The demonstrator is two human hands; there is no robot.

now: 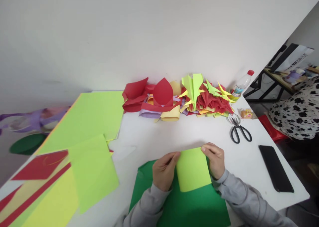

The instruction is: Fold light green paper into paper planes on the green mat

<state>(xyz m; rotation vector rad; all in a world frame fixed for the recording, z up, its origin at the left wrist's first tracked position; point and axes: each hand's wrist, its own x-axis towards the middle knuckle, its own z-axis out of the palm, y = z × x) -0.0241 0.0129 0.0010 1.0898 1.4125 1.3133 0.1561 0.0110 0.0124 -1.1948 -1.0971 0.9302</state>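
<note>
A folded lime-green paper [193, 170] lies on a dark green sheet [189, 207] near the front edge of the white table [174, 134]. My left hand [163, 171] has its fingers curled and pinches the paper's left edge. My right hand [214, 160] grips the paper's upper right corner, fingers closed on it. Both sleeves are grey.
A pile of folded red, yellow and green paper shapes [179, 99] lines the wall. Black scissors [238, 130], a wrapped snack [246, 113], a plastic bottle [242, 84] and a black phone [275, 168] lie to the right. Stacked coloured sheets [82, 144] cover the left. A person in a patterned garment [296, 110] sits at far right.
</note>
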